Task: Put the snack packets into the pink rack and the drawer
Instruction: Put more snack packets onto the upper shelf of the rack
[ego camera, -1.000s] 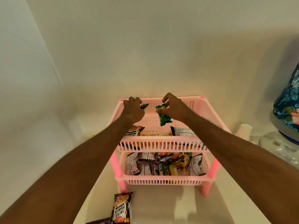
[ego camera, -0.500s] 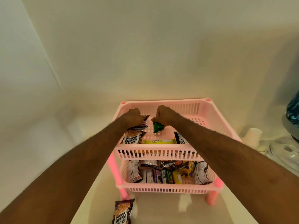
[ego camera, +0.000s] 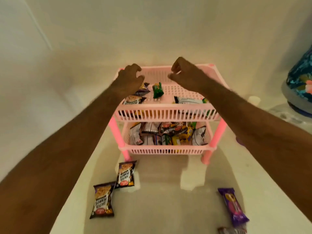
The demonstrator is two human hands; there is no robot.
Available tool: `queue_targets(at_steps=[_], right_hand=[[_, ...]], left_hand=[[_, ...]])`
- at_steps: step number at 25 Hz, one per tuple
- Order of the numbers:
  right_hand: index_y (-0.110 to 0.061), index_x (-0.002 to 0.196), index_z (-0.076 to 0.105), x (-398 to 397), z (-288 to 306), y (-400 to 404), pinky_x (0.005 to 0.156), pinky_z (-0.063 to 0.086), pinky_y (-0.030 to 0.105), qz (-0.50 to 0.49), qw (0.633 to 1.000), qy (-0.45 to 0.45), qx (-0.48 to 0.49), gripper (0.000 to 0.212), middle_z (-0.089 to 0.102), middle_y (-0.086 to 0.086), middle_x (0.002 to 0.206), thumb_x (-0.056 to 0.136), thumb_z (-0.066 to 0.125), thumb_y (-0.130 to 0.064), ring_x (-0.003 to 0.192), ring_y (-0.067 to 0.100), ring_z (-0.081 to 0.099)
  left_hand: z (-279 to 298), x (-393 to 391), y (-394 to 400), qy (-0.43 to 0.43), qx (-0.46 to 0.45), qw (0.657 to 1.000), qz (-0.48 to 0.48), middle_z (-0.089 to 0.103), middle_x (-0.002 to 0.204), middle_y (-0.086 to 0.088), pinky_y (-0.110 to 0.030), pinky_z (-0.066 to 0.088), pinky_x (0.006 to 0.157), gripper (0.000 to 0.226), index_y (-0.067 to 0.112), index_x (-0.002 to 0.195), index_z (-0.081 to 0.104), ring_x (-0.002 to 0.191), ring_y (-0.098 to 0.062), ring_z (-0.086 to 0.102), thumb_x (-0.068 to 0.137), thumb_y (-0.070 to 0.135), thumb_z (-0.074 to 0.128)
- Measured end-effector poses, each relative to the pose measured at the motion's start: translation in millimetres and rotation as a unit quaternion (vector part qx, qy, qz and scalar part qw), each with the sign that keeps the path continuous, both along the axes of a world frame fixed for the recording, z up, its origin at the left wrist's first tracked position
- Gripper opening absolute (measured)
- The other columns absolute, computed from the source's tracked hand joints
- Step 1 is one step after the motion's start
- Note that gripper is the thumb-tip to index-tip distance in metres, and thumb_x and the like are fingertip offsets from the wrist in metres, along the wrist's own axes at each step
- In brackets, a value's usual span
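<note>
A pink rack (ego camera: 166, 114) with two tiers stands on a pale tabletop (ego camera: 162, 200) against a plain wall, and both bare hands are raised over its top tier. The left hand (ego camera: 129, 80) hovers above the rack's left rear part, its fingers (ego camera: 139, 76) spread apart and curled down, holding nothing; just under it lies a dark purple packet (ego camera: 143, 89), and whether the hand touches it cannot be told. The right hand (ego camera: 184, 73) is above the rack's middle rear, its fingers (ego camera: 173, 69) loosely curled with thumb and forefinger close together, and nothing is between them. On the top tier a small green packet (ego camera: 157, 90) lies between the two hands, lower than both and apart from them. Toward the rack's front left corner on that tier sits a peanut packet (ego camera: 134, 100), and toward its front right a white packet (ego camera: 189, 100). The lower tier is crowded with mixed packets (ego camera: 167, 134). In front of the rack, on the tabletop, two salted peanut packets (ego camera: 125, 173) lie side by side at the left, the nearer one (ego camera: 103, 202) overlapping the other's corner. To the front right of the rack lies a purple bar wrapper (ego camera: 233, 206). Right of the rack stands a small white cup (ego camera: 254, 100) and a blue patterned vase (ego camera: 300, 81).
</note>
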State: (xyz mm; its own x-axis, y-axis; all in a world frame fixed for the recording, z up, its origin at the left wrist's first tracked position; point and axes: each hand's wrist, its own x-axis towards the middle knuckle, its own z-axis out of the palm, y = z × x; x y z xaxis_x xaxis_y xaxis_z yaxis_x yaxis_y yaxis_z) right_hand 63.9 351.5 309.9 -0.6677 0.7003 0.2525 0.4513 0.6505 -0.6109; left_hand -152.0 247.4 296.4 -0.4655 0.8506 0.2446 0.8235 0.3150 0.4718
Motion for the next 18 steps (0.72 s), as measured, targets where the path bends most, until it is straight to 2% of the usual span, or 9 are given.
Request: queue_targets(at_steps=[3, 5, 8, 10, 12, 15, 16, 18], right_hand=[[-0.019, 0.107, 0.051, 47, -9, -34, 0.068, 0.045, 0.023, -0.009, 0.995, 0.089, 0.046, 0.022, 0.06, -0.003, 0.106, 0.096, 0.064, -0.034, 0.086, 0.011, 0.056], [-0.013, 0.105, 0.053, 75, -23, -59, 0.075, 0.043, 0.022, -0.005, 0.987, 0.142, 0.072, 0.02, 0.057, -0.002, 0.1, 0.095, 0.064, -0.026, 0.085, 0.012, 0.051], [-0.012, 0.102, 0.053, 109, -57, -91, 0.069, 0.041, 0.018, -0.021, 0.985, 0.164, 0.053, 0.016, 0.052, -0.005, 0.092, 0.095, 0.064, -0.02, 0.079, 0.006, 0.045], [-0.014, 0.099, 0.052, 133, -87, -107, 0.066, 0.039, 0.019, -0.037, 0.988, 0.146, 0.046, 0.014, 0.051, -0.005, 0.088, 0.095, 0.063, -0.022, 0.077, 0.007, 0.045], [-0.017, 0.097, 0.051, 156, -120, -118, 0.068, 0.039, 0.02, -0.04, 0.99, 0.123, 0.054, 0.012, 0.051, -0.004, 0.088, 0.096, 0.061, -0.025, 0.079, 0.01, 0.046], [-0.023, 0.096, 0.051, 185, -170, -129, 0.072, 0.038, 0.02, -0.054, 0.994, 0.073, 0.055, 0.013, 0.05, -0.009, 0.088, 0.1, 0.058, -0.033, 0.083, 0.007, 0.046], [-0.024, 0.096, 0.051, 194, -186, -131, 0.072, 0.038, 0.02, -0.062, 0.995, 0.065, 0.044, 0.013, 0.05, -0.01, 0.088, 0.1, 0.059, -0.034, 0.083, 0.006, 0.046], [-0.028, 0.094, 0.049, 210, -218, -135, 0.071, 0.04, 0.023, -0.081, 0.996, 0.044, 0.018, 0.013, 0.05, -0.012, 0.087, 0.099, 0.06, -0.034, 0.084, 0.007, 0.048]], left_hand=[[-10, 37, -41, -0.025, 0.093, 0.995, -0.036, 0.054, 0.14, 0.0, -0.03, 0.038, 0.103, 0.039, 0.02, 0.134, 0.054, 0.13, -0.021, 0.045, 0.097, 0.031, 0.058], [-22, 63, -73, -0.003, 0.161, 0.986, -0.054, 0.055, 0.131, 0.006, -0.025, 0.033, 0.1, 0.037, 0.02, 0.13, 0.055, 0.126, -0.015, 0.043, 0.095, 0.028, 0.062], [-50, 89, -116, 0.042, 0.256, 0.963, -0.068, 0.055, 0.12, 0.01, -0.024, 0.035, 0.098, 0.031, 0.019, 0.121, 0.056, 0.118, -0.012, 0.045, 0.091, 0.024, 0.062], [-80, 106, -140, 0.018, 0.291, 0.954, -0.068, 0.056, 0.115, 0.007, -0.018, 0.037, 0.096, 0.027, 0.018, 0.116, 0.055, 0.111, -0.009, 0.047, 0.09, 0.022, 0.063], [-114, 123, -159, -0.014, 0.282, 0.957, -0.069, 0.053, 0.107, 0.01, -0.013, 0.038, 0.089, 0.023, 0.019, 0.11, 0.054, 0.101, -0.005, 0.047, 0.089, 0.02, 0.063], [-172, 134, -176, -0.04, 0.232, 0.97, -0.055, 0.05, 0.099, 0.017, -0.015, 0.041, 0.084, 0.018, 0.021, 0.104, 0.054, 0.094, -0.003, 0.047, 0.089, 0.02, 0.063], [-192, 132, -178, -0.045, 0.213, 0.975, -0.044, 0.052, 0.098, 0.014, -0.018, 0.043, 0.084, 0.017, 0.02, 0.103, 0.055, 0.093, -0.006, 0.049, 0.088, 0.019, 0.064], [-228, 122, -184, -0.056, 0.146, 0.988, -0.001, 0.061, 0.099, 0.004, -0.034, 0.048, 0.083, 0.017, 0.018, 0.102, 0.057, 0.093, -0.019, 0.055, 0.088, 0.015, 0.067]])
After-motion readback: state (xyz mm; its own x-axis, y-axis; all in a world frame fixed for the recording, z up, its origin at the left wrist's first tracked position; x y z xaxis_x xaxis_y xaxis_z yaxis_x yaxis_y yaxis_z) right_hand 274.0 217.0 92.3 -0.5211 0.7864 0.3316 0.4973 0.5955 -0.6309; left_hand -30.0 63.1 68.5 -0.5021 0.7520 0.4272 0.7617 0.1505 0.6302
